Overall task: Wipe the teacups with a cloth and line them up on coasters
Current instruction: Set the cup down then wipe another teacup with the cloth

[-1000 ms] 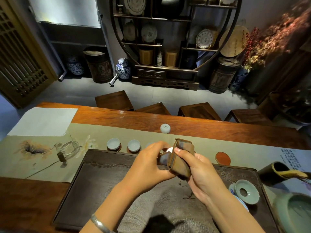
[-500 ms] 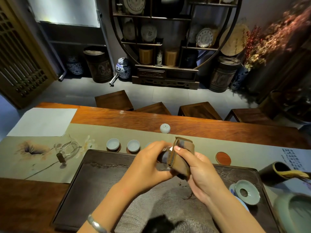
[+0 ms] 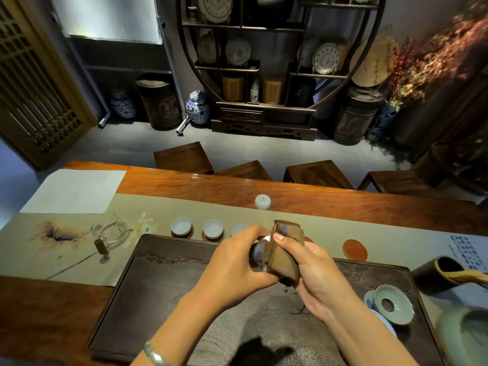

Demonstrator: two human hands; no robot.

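Over the dark tea tray point(image 3: 169, 286), my left hand point(image 3: 237, 262) grips a small teacup point(image 3: 266, 237) that is almost wholly hidden by fingers and cloth. My right hand point(image 3: 314, 273) holds a folded brown cloth point(image 3: 284, 249) pressed against that cup. Two pale teacups point(image 3: 181, 226) point(image 3: 213, 229) stand on coasters in a row on the runner behind the tray. A third cup point(image 3: 238, 229) peeks out behind my left hand. One red coaster point(image 3: 355, 249) lies bare to the right. Another cup point(image 3: 262, 201) sits upside down further back.
A glass pitcher point(image 3: 112, 233) stands left of the tray. At the tray's right end lie a celadon lid point(image 3: 393, 303) on a saucer, a dark holder point(image 3: 438, 273) and a large celadon vessel point(image 3: 467, 336). Wooden stools line the table's far side.
My hands stay in the same place above the tray. The cloth has shifted slightly over the cup, and less of the cup's white rim shows.
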